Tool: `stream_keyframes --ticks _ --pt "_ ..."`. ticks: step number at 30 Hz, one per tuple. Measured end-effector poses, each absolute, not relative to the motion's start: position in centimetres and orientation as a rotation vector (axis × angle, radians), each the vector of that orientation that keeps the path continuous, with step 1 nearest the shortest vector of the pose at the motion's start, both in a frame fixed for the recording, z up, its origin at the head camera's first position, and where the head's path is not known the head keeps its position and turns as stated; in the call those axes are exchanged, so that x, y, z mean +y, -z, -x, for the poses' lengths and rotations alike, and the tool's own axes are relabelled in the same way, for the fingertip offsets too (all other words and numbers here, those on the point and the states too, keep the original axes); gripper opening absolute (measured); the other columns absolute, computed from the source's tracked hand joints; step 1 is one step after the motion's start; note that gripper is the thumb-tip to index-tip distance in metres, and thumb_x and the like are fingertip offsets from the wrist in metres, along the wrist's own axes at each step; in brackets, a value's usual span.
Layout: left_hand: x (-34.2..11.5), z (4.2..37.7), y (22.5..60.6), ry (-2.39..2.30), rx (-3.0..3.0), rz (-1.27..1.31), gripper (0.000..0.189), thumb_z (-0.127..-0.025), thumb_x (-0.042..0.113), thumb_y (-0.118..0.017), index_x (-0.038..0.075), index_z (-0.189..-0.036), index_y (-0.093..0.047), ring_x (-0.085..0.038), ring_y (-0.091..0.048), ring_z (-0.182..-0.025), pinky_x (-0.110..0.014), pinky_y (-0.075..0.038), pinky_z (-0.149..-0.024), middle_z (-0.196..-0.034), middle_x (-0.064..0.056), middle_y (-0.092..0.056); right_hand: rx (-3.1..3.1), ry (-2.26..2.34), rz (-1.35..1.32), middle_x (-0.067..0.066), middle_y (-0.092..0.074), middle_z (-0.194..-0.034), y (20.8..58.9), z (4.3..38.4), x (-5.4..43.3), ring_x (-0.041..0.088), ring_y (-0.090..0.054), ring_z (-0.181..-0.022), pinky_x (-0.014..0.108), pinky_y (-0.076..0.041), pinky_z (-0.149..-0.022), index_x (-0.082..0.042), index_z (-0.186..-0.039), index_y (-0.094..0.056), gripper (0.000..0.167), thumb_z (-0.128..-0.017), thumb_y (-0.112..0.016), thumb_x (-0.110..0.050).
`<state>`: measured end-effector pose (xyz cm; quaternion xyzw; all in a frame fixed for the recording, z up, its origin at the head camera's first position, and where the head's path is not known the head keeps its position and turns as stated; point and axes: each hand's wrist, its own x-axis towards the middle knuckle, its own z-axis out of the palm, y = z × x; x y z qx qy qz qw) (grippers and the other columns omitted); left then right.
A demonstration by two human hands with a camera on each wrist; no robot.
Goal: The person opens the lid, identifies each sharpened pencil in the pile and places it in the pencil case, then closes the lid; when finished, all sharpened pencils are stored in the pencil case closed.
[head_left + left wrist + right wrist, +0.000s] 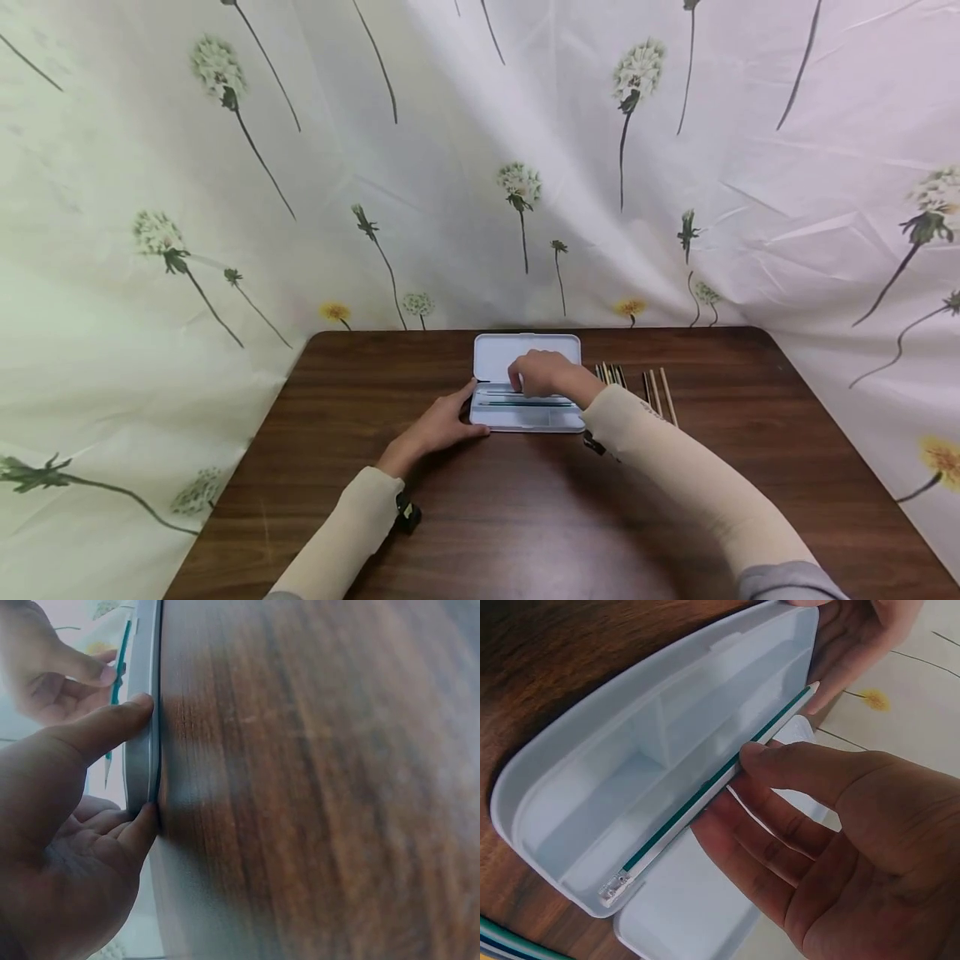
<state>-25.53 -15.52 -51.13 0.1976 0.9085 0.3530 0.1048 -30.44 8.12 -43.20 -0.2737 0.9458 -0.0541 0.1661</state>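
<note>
A white pencil case (527, 419) lies with its lid (498, 354) folded back on the table. My left hand (442, 423) grips the left end of the case, thumb at the near corner and fingers along the side. Above the long compartment, my right hand (546, 373) pinches a green-and-white pencil (675, 827) between thumb and fingers. The pencil's sharpened tip points toward the left hand, and its metal end toward the right end of the case. In the left wrist view the same pencil (124, 645) shows beyond the case's edge. The near compartments, split by a divider (656, 735), show nothing inside.
Right of the case lies a group of several pencils (609, 374), partly hidden by the right forearm. Farther right are more sticks or pencils (667, 396). A cloth with dandelion prints (450, 208) hangs behind the brown wooden table (360, 375).
</note>
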Motion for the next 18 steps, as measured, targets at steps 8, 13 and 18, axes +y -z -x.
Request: stream_keyframes --ticks 8,13,18 --pt "-15.2 25.3 50.7 -1.056 2.660 -0.532 0.098 -0.096 0.036 -0.082 0.006 -0.170 -0.025 -0.036 -0.042 -0.155 -0.055 -0.036 -0.125 -0.171 -0.021 -0.036 2.728 0.150 0.764 0.004 -0.073 -0.103 44.3 30.4 8.4 0.021 -0.059 -0.086 0.039 -0.051 -0.079 -0.017 -0.103 -0.078 0.014 -0.101 -0.069 -0.007" --pt "-14.9 25.4 50.7 -1.022 2.684 -0.514 0.098 -0.095 0.033 -0.083 0.007 -0.170 -0.025 -0.032 -0.043 -0.155 -0.052 -0.038 -0.125 -0.172 -0.018 -0.037 2.755 0.139 0.807 0.005 -0.074 -0.101 44.6 30.3 8.7 0.020 -0.058 -0.084 0.041 -0.055 -0.081 -0.016 -0.102 -0.078 0.013 -0.101 -0.070 -0.007" --pt "-14.9 25.3 50.7 -1.014 2.685 -0.501 0.097 -0.096 0.031 -0.083 0.007 -0.170 -0.025 -0.031 -0.045 -0.154 -0.051 -0.039 -0.124 -0.171 -0.017 -0.038 2.796 0.131 0.861 0.005 -0.075 -0.098 45.2 30.0 8.6 0.019 -0.059 -0.080 0.041 -0.056 -0.080 -0.015 -0.098 -0.078 0.012 -0.102 -0.069 -0.007"
